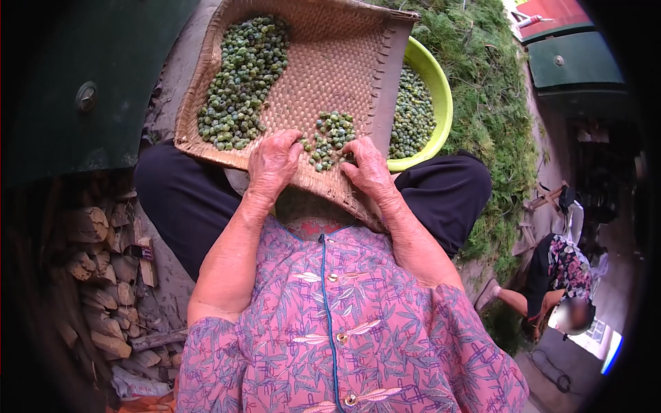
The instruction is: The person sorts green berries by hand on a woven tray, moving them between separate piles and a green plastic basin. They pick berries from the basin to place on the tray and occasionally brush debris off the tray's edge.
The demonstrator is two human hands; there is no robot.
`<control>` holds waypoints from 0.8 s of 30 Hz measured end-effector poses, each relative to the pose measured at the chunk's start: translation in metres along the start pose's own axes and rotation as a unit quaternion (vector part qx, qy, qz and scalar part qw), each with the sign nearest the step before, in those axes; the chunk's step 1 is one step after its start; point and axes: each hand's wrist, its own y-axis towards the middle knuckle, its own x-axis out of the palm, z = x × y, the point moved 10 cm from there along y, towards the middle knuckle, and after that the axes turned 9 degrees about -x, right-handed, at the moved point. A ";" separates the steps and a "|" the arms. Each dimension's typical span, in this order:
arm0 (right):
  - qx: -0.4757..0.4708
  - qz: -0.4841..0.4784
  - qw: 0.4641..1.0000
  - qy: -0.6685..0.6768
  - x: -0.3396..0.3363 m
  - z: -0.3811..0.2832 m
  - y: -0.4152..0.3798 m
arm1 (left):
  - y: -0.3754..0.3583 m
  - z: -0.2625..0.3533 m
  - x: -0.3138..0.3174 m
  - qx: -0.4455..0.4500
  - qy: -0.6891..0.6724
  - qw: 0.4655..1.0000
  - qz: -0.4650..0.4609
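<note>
A woven basket tray (330, 62) lies across my lap. Its left side bears a long heap of small green fruits (241, 82), and a smaller cluster (330, 138) sits near its front edge. My left hand (277, 160) rests at the left of that cluster, fingers bent together near a few fruits; what they pinch, if anything, is too small to name. On the cluster's right side is my right hand (365, 164), fingers curled in at the fruits, their tips partly hidden. Beyond the tray's right edge stands a yellow-green basin (444, 103) holding more green fruits.
Cut green foliage (482, 89) covers the ground at the right. Split firewood (103, 275) is stacked at the lower left, below a dark green panel (62, 82). Another person (568, 268) sits at the far right.
</note>
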 end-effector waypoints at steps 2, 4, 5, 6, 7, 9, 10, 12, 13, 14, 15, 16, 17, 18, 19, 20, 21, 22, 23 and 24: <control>-0.005 0.004 0.999 0.039 -0.002 0.005 0.000 | 0.000 0.000 0.000 0.005 -0.002 1.000 0.003; -0.005 -0.007 0.999 0.051 -0.003 0.006 0.001 | 0.000 0.000 0.000 0.002 -0.005 1.000 0.004; -0.004 -0.019 0.998 0.062 -0.002 0.007 0.001 | 0.000 0.000 0.000 0.002 -0.005 1.000 0.004; -0.005 -0.019 0.998 0.063 0.000 0.010 0.002 | 0.000 0.000 0.000 0.002 0.001 1.000 0.002; -0.029 -0.011 0.998 0.056 0.001 0.010 0.003 | 0.000 0.001 0.000 0.003 0.007 1.000 0.000; -0.052 -0.004 0.997 0.049 -0.001 0.006 0.003 | 0.000 0.002 0.000 0.001 0.009 1.000 -0.001; -0.053 -0.005 0.998 0.034 -0.001 0.005 0.002 | 0.000 0.002 0.000 -0.001 0.011 1.000 -0.003; -0.052 -0.007 0.998 0.019 -0.003 0.006 0.001 | 0.000 0.002 0.000 -0.001 0.010 1.000 -0.002; -0.034 0.021 0.998 0.047 -0.008 0.014 0.000 | 0.000 0.002 0.000 -0.002 0.010 1.000 0.001; -0.015 0.049 0.996 0.075 -0.014 0.021 -0.001 | 0.000 0.002 0.000 -0.002 0.010 1.000 0.001; -0.015 0.049 0.996 0.075 -0.015 0.023 -0.002 | 0.000 0.001 0.000 -0.001 0.007 1.000 0.002; -0.001 0.056 0.995 0.081 -0.018 0.027 -0.003 | 0.000 0.002 -0.001 0.001 0.004 1.000 0.004; 0.014 0.063 0.994 0.087 -0.022 0.032 -0.004 | 0.000 0.003 -0.001 0.001 0.003 1.000 0.003; 0.010 0.070 0.996 0.059 -0.024 0.035 -0.005 | 0.000 0.004 -0.001 -0.001 0.008 1.000 0.001; 0.011 0.070 0.996 0.058 -0.027 0.037 -0.005 | 0.000 0.005 -0.002 -0.003 0.013 1.000 -0.002; 0.037 0.120 0.992 0.025 -0.041 0.045 -0.007 | 0.000 0.004 -0.001 -0.003 0.012 1.000 -0.001; 0.063 0.170 0.983 -0.008 -0.054 0.051 -0.011 | 0.001 0.002 0.000 0.000 0.012 1.000 -0.001; 0.070 0.207 0.974 -0.056 -0.069 0.053 -0.013 | 0.000 0.001 0.000 0.003 0.012 1.000 -0.002; 0.077 0.243 0.961 -0.103 -0.084 0.052 -0.017 | 0.000 0.001 0.001 0.003 0.012 1.000 -0.002; 0.060 0.280 0.938 -0.194 -0.098 0.042 -0.020 | 0.000 0.002 0.000 0.006 0.009 1.000 0.000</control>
